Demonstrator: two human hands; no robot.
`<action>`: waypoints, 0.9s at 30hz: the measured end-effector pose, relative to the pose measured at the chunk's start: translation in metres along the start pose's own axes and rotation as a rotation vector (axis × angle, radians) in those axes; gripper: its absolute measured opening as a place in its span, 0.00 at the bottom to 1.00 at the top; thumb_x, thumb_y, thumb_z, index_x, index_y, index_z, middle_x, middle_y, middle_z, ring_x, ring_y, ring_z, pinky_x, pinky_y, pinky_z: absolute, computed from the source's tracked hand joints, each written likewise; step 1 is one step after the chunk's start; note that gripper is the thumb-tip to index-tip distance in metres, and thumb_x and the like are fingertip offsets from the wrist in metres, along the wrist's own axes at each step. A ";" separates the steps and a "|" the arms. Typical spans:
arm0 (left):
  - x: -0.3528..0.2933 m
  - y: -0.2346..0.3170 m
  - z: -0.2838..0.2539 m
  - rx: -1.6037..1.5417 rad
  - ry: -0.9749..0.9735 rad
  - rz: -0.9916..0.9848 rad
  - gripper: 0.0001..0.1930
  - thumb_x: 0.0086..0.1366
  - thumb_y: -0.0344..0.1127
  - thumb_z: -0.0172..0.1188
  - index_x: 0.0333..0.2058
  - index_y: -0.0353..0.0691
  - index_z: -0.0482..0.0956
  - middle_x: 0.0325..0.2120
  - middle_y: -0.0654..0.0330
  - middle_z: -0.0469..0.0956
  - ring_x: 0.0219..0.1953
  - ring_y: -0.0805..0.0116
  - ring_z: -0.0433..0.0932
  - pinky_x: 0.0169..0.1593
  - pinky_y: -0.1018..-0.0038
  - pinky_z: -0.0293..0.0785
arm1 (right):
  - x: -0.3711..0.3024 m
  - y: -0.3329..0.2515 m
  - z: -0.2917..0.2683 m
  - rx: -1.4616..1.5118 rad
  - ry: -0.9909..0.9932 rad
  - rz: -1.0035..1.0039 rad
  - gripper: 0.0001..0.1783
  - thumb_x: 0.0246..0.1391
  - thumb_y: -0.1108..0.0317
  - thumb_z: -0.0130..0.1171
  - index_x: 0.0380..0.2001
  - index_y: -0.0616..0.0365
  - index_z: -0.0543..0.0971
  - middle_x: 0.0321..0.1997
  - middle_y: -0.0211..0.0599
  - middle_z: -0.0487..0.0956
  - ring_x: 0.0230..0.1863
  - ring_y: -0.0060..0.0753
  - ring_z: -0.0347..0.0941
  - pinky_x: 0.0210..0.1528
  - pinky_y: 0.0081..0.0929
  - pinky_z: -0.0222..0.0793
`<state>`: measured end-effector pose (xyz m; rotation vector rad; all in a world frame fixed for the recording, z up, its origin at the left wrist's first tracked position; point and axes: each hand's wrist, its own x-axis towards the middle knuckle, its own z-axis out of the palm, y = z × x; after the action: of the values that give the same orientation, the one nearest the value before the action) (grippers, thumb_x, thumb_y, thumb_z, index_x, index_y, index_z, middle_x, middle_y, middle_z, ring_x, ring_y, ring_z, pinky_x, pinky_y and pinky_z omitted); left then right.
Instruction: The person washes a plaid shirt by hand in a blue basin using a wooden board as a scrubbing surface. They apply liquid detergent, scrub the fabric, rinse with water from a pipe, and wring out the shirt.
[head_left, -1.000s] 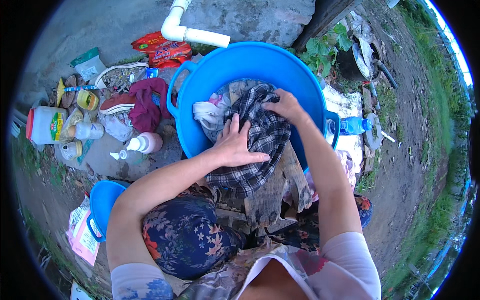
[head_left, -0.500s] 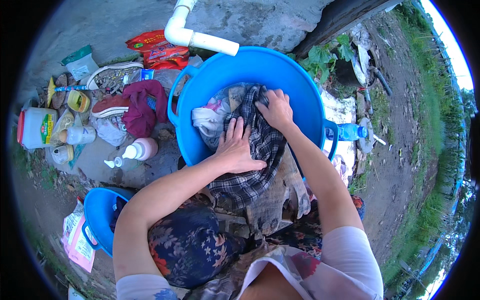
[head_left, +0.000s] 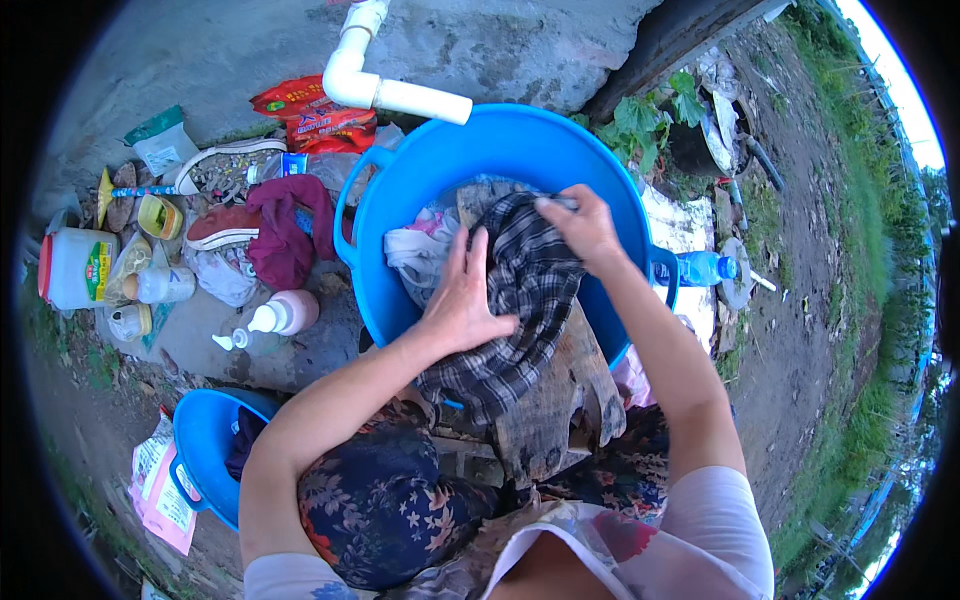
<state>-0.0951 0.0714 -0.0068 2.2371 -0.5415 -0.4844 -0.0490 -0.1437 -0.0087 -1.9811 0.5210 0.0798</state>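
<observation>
A dark plaid garment [head_left: 525, 270] lies bunched over a worn wooden board [head_left: 560, 390], which leans from my lap into a large blue tub [head_left: 540, 130]. At the cloth's right upper edge my right hand [head_left: 585, 232] has its fingers closed on a fold. My left hand [head_left: 462, 295] rests against the left side of the garment, fingers stretched and thumb spread. Beside it in the tub lies a whitish cloth [head_left: 415, 252] with some pink on it. Part of the board is hidden under the garment.
A white pipe [head_left: 425, 101] juts over the tub's far rim. To the left stand a pump bottle [head_left: 290, 313], a maroon cloth [head_left: 285, 235], a shoe [head_left: 222, 227] and a smaller blue bucket [head_left: 198, 430]. A blue-capped bottle [head_left: 700, 268] lies to the right.
My right hand has lifted slightly and gathered the upper part of the plaid garment into a fold. My left hand has loosened, its fingers raised from lying flat on the cloth.
</observation>
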 end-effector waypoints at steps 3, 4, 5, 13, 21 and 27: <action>0.012 0.002 -0.017 0.054 -0.109 0.002 0.50 0.43 0.41 0.67 0.60 0.22 0.49 0.50 0.30 0.69 0.56 0.36 0.66 0.58 0.57 0.66 | -0.025 -0.053 -0.032 0.292 -0.056 0.128 0.23 0.49 0.62 0.69 0.45 0.63 0.77 0.39 0.42 0.80 0.39 0.33 0.78 0.37 0.29 0.74; 0.015 0.015 -0.030 0.020 -0.236 -0.070 0.45 0.44 0.41 0.65 0.56 0.22 0.55 0.44 0.31 0.72 0.51 0.37 0.71 0.54 0.56 0.69 | -0.024 -0.060 -0.036 0.244 -0.038 0.107 0.27 0.46 0.61 0.70 0.48 0.64 0.76 0.42 0.45 0.80 0.38 0.34 0.78 0.38 0.30 0.74; 0.016 0.027 -0.040 -0.013 -0.361 -0.146 0.39 0.45 0.41 0.64 0.51 0.21 0.60 0.38 0.31 0.76 0.45 0.37 0.75 0.51 0.56 0.72 | -0.016 -0.062 -0.037 0.152 -0.053 0.123 0.28 0.46 0.60 0.70 0.48 0.64 0.76 0.43 0.44 0.79 0.40 0.34 0.78 0.41 0.29 0.73; -0.010 0.014 -0.005 0.133 -0.237 -0.073 0.58 0.47 0.60 0.66 0.65 0.27 0.45 0.66 0.35 0.41 0.68 0.36 0.41 0.66 0.44 0.44 | -0.015 -0.001 -0.013 -0.441 -0.129 -0.222 0.31 0.39 0.47 0.70 0.40 0.61 0.80 0.49 0.51 0.78 0.50 0.50 0.75 0.50 0.37 0.71; -0.006 0.015 0.005 0.188 -0.304 -0.002 0.55 0.50 0.59 0.62 0.64 0.23 0.48 0.66 0.36 0.44 0.69 0.37 0.38 0.67 0.44 0.38 | -0.029 -0.003 0.053 -0.708 0.159 -0.352 0.17 0.45 0.54 0.65 0.32 0.53 0.74 0.39 0.45 0.77 0.44 0.52 0.73 0.42 0.47 0.70; 0.001 -0.014 -0.021 -0.005 -0.089 -0.094 0.43 0.62 0.62 0.52 0.61 0.28 0.58 0.64 0.36 0.53 0.68 0.42 0.49 0.68 0.53 0.46 | -0.033 -0.012 0.016 -0.662 -0.106 -0.342 0.29 0.42 0.52 0.68 0.49 0.47 0.76 0.46 0.43 0.76 0.52 0.48 0.71 0.50 0.48 0.66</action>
<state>-0.0804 0.0915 -0.0042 2.2519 -0.4820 -0.6358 -0.0719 -0.1150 0.0033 -2.6662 0.0726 0.1576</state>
